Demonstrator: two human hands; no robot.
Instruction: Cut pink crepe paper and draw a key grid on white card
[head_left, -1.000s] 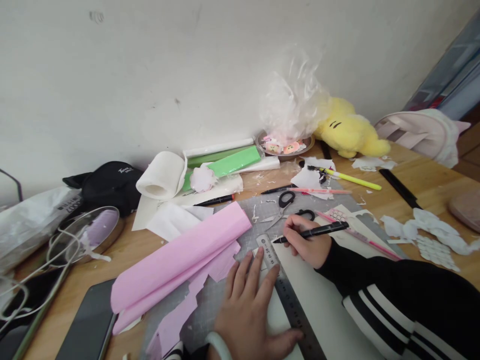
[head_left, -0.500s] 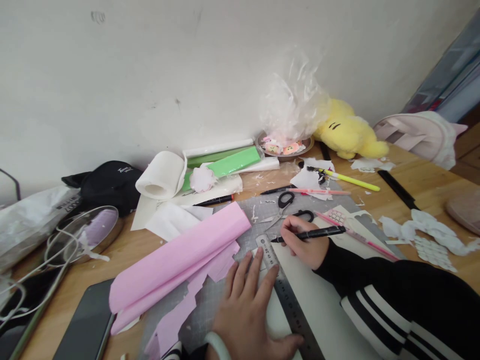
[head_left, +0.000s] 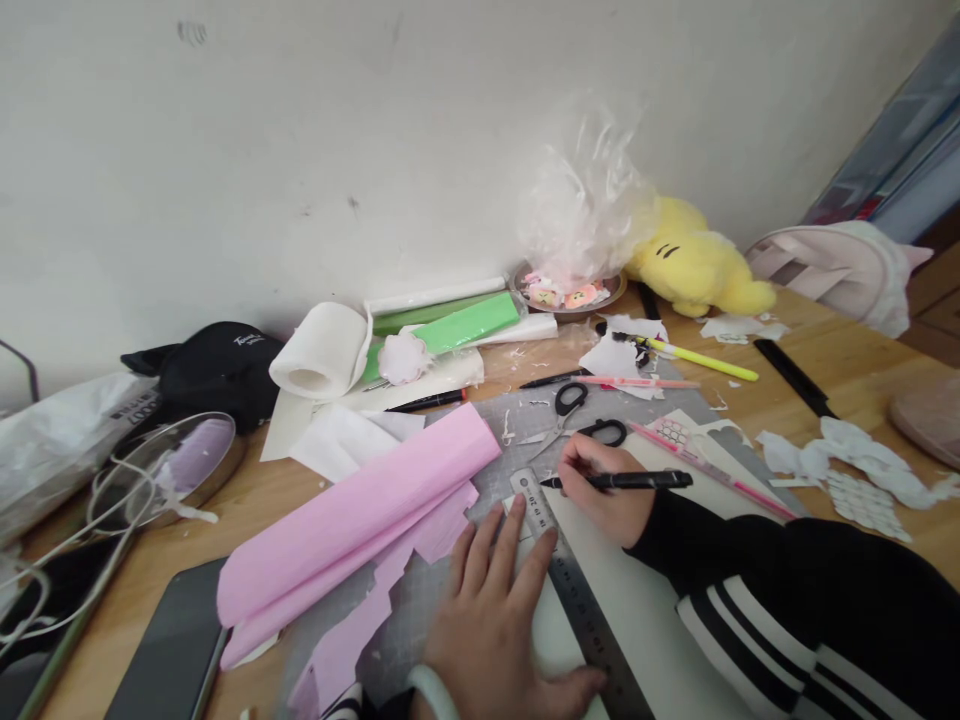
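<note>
My left hand (head_left: 491, 620) lies flat with its fingers spread, pressing a metal ruler (head_left: 577, 590) onto a sheet of white paper (head_left: 637, 610). Its thumb and fingertips rest along the ruler's left edge. A black pen (head_left: 637, 480) is gripped in my right hand (head_left: 604, 492), its tip beside the ruler's far end. Just beyond that hand lie scissors (head_left: 562, 425) with black handles. Left of the ruler is a folded roll of pink paper (head_left: 360, 510), with torn pink scraps (head_left: 352, 630) along its near side. A grey cutting mat (head_left: 405, 620) is underneath.
Behind stand a white paper roll (head_left: 319, 350), green paper (head_left: 469, 325) and a dish (head_left: 622, 290) under a plastic bag. To the right are a yellow plush toy (head_left: 690, 255), a yellow pen (head_left: 701, 358), a pink pen (head_left: 712, 468) and scraps. A phone (head_left: 169, 640) lies left.
The pen in my right hand has tilted slightly, its back end a little lower. My left hand and the ruler have stayed in place.
</note>
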